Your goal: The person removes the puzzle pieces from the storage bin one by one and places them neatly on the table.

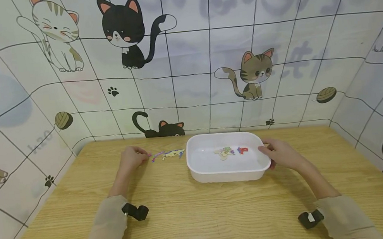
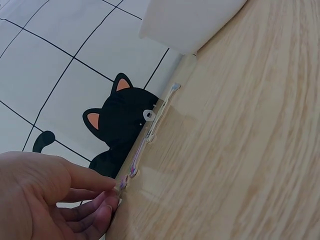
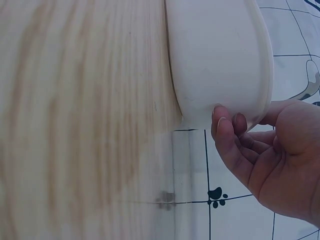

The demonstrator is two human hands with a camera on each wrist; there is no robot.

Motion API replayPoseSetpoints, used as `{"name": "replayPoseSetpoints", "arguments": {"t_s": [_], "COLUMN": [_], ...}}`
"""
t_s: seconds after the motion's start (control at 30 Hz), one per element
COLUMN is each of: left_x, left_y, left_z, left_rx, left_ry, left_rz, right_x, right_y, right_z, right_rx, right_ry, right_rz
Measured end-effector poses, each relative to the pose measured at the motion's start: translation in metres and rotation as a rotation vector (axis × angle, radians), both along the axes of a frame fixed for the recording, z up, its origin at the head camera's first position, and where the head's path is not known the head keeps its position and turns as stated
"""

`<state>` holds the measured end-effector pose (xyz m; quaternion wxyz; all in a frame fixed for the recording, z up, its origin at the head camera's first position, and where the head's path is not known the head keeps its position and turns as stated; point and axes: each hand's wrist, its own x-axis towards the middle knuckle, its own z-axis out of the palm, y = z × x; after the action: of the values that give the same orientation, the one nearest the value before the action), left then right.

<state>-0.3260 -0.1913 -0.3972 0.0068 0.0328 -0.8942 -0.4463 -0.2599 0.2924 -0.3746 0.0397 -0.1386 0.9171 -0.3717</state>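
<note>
My left hand [image 1: 132, 157] is at the back left of the table, thumb and fingertips pinching the end of a small flat pink-and-purple cutout [image 2: 123, 183]. In line with it lie a thin purple cutout [image 1: 158, 155] and a pale yellow-and-blue cutout [image 1: 173, 153]. To their right stands a shallow white plastic basin [image 1: 229, 167]. Inside it lie a cluster of pale yellow and green cutouts [image 1: 224, 154] and a red-and-blue cutout [image 1: 242, 150]. My right hand [image 1: 280, 153] grips the basin's right end, thumb over the rim and fingers curled against the outer wall [image 3: 220, 65].
The wood-grain table [image 1: 187, 217] runs up to a wall covering [image 1: 196, 95] printed with cats and grid lines, which encloses the back and both sides. Dark wrist cameras, one on the left [image 1: 136, 211] and one on the right [image 1: 310, 219], sit at the sleeve cuffs.
</note>
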Motion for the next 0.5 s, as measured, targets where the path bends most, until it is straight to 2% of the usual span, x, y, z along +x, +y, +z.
{"name": "replayPoseSetpoints", "arguments": {"t_s": [0.3, 0.5], "left_x": [0.000, 0.004], "left_y": [0.002, 0.012], "left_z": [0.002, 0.011], "left_rx": [0.015, -0.025], "left_ry": [0.016, 0.096], "left_rz": [-0.018, -0.052], "right_x": [-0.001, -0.002], "right_y": [0.001, 0.001], "right_z": [-0.001, -0.001], "right_rx": [-0.022, -0.024], "right_ry": [-0.004, -0.007], "right_rz": [0.017, 0.015]}}
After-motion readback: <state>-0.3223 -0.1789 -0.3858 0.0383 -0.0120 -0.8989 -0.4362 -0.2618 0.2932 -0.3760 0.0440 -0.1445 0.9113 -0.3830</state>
